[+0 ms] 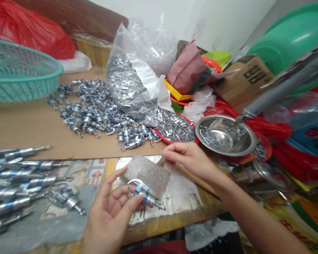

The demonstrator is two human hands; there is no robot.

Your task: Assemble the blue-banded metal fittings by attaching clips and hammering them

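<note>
My left hand [113, 208] pinches a silver metal fitting [145, 195] with blue bands, a curved hook-like lever and a thin rod end, between thumb and fingers. The fitting is tilted in front of a flat grey metal block [147, 174], which lies on white paper [180, 190]. Just past the block's right corner, my right hand [187, 157] has its thumb and fingers pressed together. A small brownish bit shows below its fingertips, too unclear to name. A similar fitting [67, 199] lies left of my left hand.
Rows of finished-looking fittings [18, 180] lie at left, with a heap of them [92, 106] behind. A plastic bag of small metal pieces [127, 84] spills into a red tray [175, 127]. A steel bowl [226, 135] stands right, below a grey tool handle [275, 91]. A turquoise basket [23, 74] stands far left.
</note>
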